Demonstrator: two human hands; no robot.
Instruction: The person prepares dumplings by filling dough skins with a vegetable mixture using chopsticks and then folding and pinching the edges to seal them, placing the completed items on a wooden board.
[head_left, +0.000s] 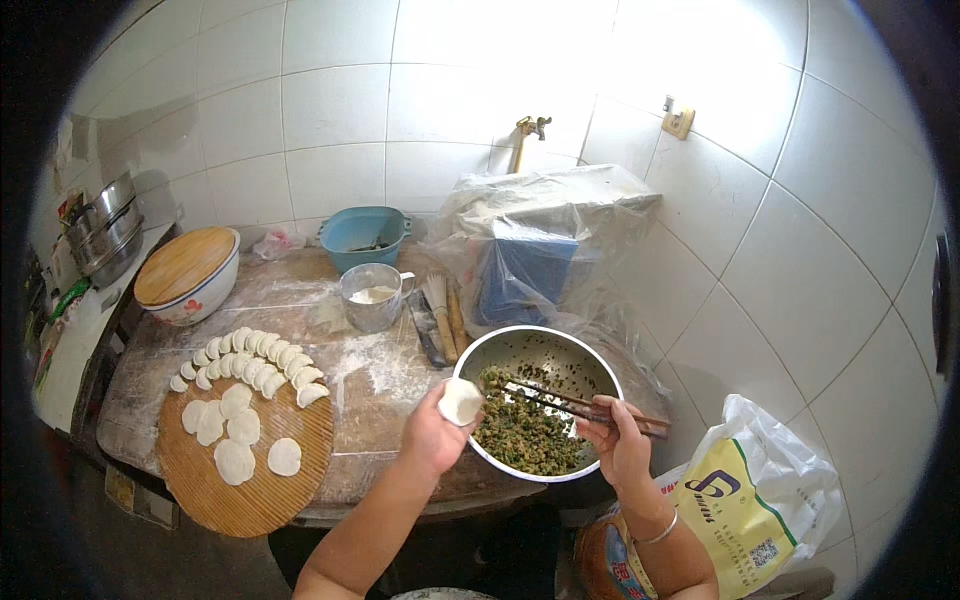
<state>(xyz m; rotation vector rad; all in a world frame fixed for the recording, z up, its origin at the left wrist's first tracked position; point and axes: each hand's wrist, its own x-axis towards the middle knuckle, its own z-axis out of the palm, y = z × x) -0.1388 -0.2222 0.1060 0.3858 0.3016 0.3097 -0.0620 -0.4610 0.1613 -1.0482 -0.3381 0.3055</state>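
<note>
A round dumpling wrapper [461, 402] rests in my left hand [436, 432], at the left rim of a steel bowl [490, 345]. My right hand [618, 440] grips a pair of brown chopsticks [560, 399] over the bowl's right side. Their tips reach into the chopped green and brown filling [535, 440], near the wrapper. To the left lies a round wooden board [230, 508]. Folded dumplings [262, 345] sit in curved rows on its far part, and several flat wrappers [235, 462] lie nearer to me.
Behind the bowl, clear plastic sheeting covers a blue box [525, 275]. A flour cup [372, 300], a brush [440, 305] and a blue basin [362, 235] stand farther back. A lidded bowl [188, 270] is at the far left, and a plastic sack [745, 490] leans at the right.
</note>
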